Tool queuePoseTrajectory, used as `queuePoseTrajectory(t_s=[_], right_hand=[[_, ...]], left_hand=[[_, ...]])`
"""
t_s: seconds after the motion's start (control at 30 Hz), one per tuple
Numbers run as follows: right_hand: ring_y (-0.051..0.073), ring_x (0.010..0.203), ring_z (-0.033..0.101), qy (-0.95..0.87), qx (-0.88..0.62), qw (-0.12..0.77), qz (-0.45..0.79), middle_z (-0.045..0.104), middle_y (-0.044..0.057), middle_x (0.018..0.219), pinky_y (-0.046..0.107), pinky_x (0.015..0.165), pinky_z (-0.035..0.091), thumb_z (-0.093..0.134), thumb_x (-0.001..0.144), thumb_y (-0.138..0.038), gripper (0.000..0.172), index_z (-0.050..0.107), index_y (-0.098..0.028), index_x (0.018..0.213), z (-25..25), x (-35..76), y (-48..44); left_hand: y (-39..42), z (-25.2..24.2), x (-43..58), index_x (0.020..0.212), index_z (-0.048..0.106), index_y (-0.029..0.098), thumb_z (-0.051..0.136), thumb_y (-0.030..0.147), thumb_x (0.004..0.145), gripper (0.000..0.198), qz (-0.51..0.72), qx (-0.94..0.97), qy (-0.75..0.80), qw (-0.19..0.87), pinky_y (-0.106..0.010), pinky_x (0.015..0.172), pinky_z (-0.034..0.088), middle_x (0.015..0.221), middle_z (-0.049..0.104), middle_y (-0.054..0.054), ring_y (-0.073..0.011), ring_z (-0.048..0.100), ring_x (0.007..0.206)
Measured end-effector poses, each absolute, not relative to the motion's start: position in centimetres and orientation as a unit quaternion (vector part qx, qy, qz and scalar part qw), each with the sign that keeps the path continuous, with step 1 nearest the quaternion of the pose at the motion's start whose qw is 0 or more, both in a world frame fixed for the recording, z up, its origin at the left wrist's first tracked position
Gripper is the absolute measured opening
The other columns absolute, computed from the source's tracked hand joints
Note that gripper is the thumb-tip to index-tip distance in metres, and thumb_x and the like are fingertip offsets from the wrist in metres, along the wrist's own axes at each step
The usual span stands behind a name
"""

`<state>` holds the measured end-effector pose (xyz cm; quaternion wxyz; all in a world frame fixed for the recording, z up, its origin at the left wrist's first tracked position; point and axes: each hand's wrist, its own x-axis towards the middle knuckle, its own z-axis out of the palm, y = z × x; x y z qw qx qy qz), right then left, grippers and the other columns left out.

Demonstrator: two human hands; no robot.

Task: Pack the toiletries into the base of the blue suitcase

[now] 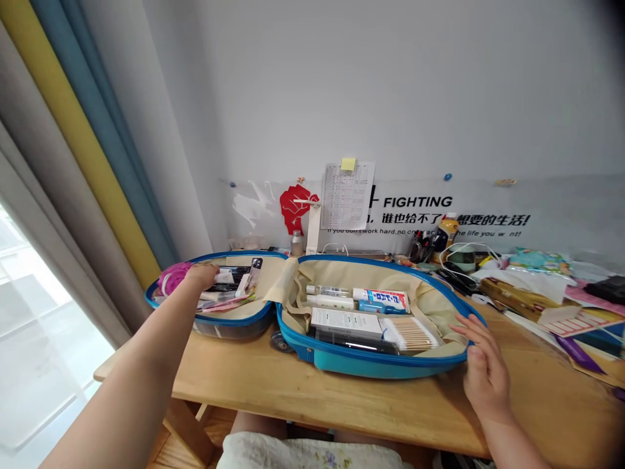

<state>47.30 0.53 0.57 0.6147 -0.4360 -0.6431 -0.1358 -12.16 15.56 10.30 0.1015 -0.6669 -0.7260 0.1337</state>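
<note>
We log an open blue hard-shell suitcase [361,365] lying flat on the wooden desk [312,384], its lining a matte beige fabric. Our left grip [201,275] reaches over the left shell beside a pink mesh bundle [172,277], fingers curled; we cannot tell whether they clamp anything. Our right grip [481,365] is open, fingers apart against the glossy rim, a steady brace. The right shell holds a toothpaste tube [379,299], a white carton [346,322] and cotton swabs [409,333].
</note>
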Motion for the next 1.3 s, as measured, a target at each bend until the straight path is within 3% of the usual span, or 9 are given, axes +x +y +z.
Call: queuePoseTrajectory(t_s=[0.13, 0.3, 0.43, 0.53, 0.67, 0.77, 0.93, 1.3], right_hand=[[0.031, 0.125, 0.052, -0.642, -0.447, 0.608, -0.137, 0.065, 0.014, 0.112, 0.057, 0.103, 0.040, 0.035, 0.094, -0.039, 0.035, 0.064, -0.019, 0.097, 0.6, 47.3, 0.5], [0.030, 0.126, 0.051, -0.640, -0.442, 0.614, -0.134, 0.064, 0.013, 0.114, 0.056, 0.105, 0.039, 0.034, 0.095, -0.038, 0.035, 0.063, -0.019, 0.098, 0.4, 47.4, 0.6], [0.029, 0.125, 0.051, -0.637, -0.447, 0.616, -0.119, 0.064, 0.013, 0.115, 0.056, 0.105, 0.038, 0.034, 0.094, -0.043, 0.038, 0.064, -0.020, 0.097, 0.3, 47.5, 0.6], [0.029, 0.125, 0.051, -0.637, -0.446, 0.618, -0.120, 0.064, 0.013, 0.113, 0.056, 0.105, 0.038, 0.034, 0.094, -0.044, 0.038, 0.063, -0.020, 0.096, 0.3, 47.4, 0.7], [0.029, 0.125, 0.051, -0.634, -0.441, 0.623, -0.125, 0.065, 0.012, 0.113, 0.056, 0.105, 0.038, 0.034, 0.095, -0.042, 0.037, 0.063, -0.020, 0.095, 0.4, 47.3, 0.7], [0.029, 0.126, 0.050, -0.634, -0.442, 0.622, -0.126, 0.064, 0.012, 0.115, 0.056, 0.105, 0.038, 0.034, 0.095, -0.042, 0.037, 0.063, -0.020, 0.096, 0.5, 47.2, 0.6], [0.030, 0.126, 0.050, -0.642, -0.433, 0.618, -0.133, 0.064, 0.014, 0.116, 0.057, 0.104, 0.038, 0.033, 0.095, -0.040, 0.036, 0.063, -0.018, 0.099, 0.5, 47.2, 0.5], [0.030, 0.127, 0.050, -0.641, -0.433, 0.620, -0.133, 0.064, 0.014, 0.116, 0.058, 0.105, 0.036, 0.035, 0.095, -0.038, 0.035, 0.063, -0.019, 0.099, 0.5, 47.2, 0.5]], left_hand=[[15.6, 10.1, -12.1, 0.113, 0.064, 0.021, 0.056, 0.023, 0.081, 0.034, 0.139, -0.663, -0.729, 0.099, -0.035, 0.092, 0.046, 0.119, 0.067, -0.011, -0.0281, 0.061, 0.111], [14.9, 10.5, -11.7, 0.108, 0.066, 0.023, 0.055, 0.022, 0.082, 0.029, 0.119, -0.666, -0.729, 0.102, -0.037, 0.096, 0.043, 0.121, 0.067, -0.010, -0.0290, 0.058, 0.117], [14.8, 12.4, -10.6, 0.119, 0.060, 0.018, 0.045, 0.027, 0.088, 0.035, 0.073, -0.671, -0.730, 0.110, -0.040, 0.091, 0.046, 0.121, 0.065, -0.014, -0.0313, 0.060, 0.112], [15.3, 14.5, -7.7, 0.131, 0.051, 0.019, 0.033, 0.034, 0.094, 0.043, 0.026, -0.694, -0.709, 0.119, -0.037, 0.090, 0.047, 0.126, 0.061, -0.013, -0.0287, 0.058, 0.113], [14.9, 16.4, 0.0, 0.133, 0.050, 0.022, 0.035, 0.036, 0.094, 0.044, -0.055, -0.812, -0.576, 0.084, -0.031, 0.094, 0.043, 0.127, 0.059, -0.009, -0.0245, 0.055, 0.116], [13.7, 15.8, 6.8, 0.129, 0.055, 0.022, 0.040, 0.037, 0.093, 0.041, -0.026, -0.888, -0.460, -0.008, -0.028, 0.089, 0.045, 0.122, 0.062, -0.006, -0.0221, 0.059, 0.105], [12.8, 12.5, 13.4, 0.122, 0.059, 0.022, 0.051, 0.031, 0.089, 0.035, 0.022, -0.901, -0.432, -0.018, -0.027, 0.089, 0.045, 0.123, 0.061, -0.007, -0.0225, 0.059, 0.107], [12.7, 11.1, 13.0, 0.117, 0.062, 0.022, 0.056, 0.034, 0.085, 0.034, 0.082, -0.907, -0.408, -0.069, -0.026, 0.082, 0.046, 0.117, 0.067, -0.006, -0.0222, 0.062, 0.103]])
